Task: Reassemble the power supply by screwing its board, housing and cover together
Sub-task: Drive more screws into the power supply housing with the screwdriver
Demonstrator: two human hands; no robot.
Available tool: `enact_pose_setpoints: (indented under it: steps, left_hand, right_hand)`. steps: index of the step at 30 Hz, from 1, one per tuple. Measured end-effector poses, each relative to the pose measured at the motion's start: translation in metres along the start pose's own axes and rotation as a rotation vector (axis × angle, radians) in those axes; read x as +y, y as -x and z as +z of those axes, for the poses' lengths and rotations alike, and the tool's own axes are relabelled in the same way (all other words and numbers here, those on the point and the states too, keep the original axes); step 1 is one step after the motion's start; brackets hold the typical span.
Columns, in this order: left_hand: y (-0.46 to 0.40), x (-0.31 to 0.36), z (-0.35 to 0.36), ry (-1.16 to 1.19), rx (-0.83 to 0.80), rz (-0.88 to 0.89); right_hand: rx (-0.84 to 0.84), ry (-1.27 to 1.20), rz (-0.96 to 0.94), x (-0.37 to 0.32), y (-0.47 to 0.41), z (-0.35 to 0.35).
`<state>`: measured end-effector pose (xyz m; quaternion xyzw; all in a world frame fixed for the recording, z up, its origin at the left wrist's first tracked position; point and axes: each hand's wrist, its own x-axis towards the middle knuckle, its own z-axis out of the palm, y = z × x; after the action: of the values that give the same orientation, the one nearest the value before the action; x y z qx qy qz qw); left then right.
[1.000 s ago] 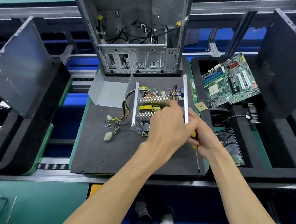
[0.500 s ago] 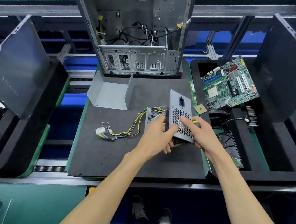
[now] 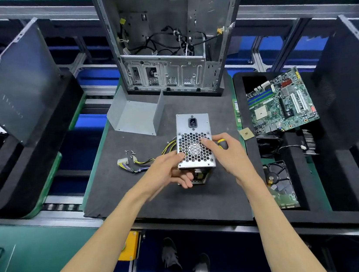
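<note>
The silver power supply (image 3: 193, 131) is tipped up above the black mat (image 3: 136, 198), its honeycomb grille and power socket facing me. My left hand (image 3: 165, 172) grips its lower left edge, fingers curled underneath, where the board shows. My right hand (image 3: 229, 155) holds a yellow-and-black screwdriver (image 3: 222, 143) in its curled fingers and presses its thumb on the grille. The yellow cable bundle with white plugs (image 3: 123, 161) trails left on the mat. A grey U-shaped cover (image 3: 135, 116) lies behind, and a few loose screws (image 3: 129, 152) lie near the plugs.
An open computer case (image 3: 169, 34) stands at the back of the mat. On the right, a black foam tray (image 3: 341, 194) holds a motherboard (image 3: 281, 102), a small chip (image 3: 245, 133) and a hard drive (image 3: 279, 179). A grey side panel (image 3: 14, 84) leans on the left tray.
The power supply lay open side up on the mat a second ago. Both hands have lifted and turned it, so the grille now faces me, and the cables shifted left.
</note>
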<state>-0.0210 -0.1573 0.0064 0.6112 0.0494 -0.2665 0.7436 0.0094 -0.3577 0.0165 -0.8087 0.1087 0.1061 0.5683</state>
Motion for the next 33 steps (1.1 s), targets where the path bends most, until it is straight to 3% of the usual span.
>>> enact_pose_setpoints:
  steps: [4,7,9,13,17,21,26,29,33]
  left_hand:
    - [0.005,-0.002,-0.010,0.022,-0.055,-0.021]
    - [0.002,-0.001,-0.010,-0.042,-0.007,-0.050]
    - [-0.001,0.000,-0.009,-0.095,0.020,-0.051]
    - [-0.004,0.006,-0.010,-0.188,0.067,-0.033]
    - [-0.004,0.010,-0.016,-0.234,0.067,-0.024]
    - [-0.008,0.007,-0.043,-0.276,0.271,0.048]
    - [-0.010,-0.005,-0.102,-0.623,0.712,0.093]
    - [-0.011,-0.011,-0.133,-0.740,0.790,0.037]
    - [-0.020,-0.016,-0.157,-0.827,0.763,0.012]
  right_hand:
    - [-0.028,0.041,0.016,-0.005,-0.001,-0.003]
    - [0.084,-0.014,0.000,-0.013,-0.004,-0.007]
    - [0.109,-0.248,0.025,-0.025,-0.005,-0.011]
    - [-0.074,-0.832,0.149,-0.057,-0.005,-0.014]
    - [-0.207,-1.055,0.255,-0.076,-0.006,0.003]
    - [-0.259,-0.896,0.234,-0.084,-0.012,0.030]
    - [-0.217,-0.598,0.116,-0.091,-0.021,0.061]
    - [-0.128,-0.501,0.059,-0.098,-0.029,0.076]
    - [-0.039,-0.435,-0.017,-0.101,-0.040,0.089]
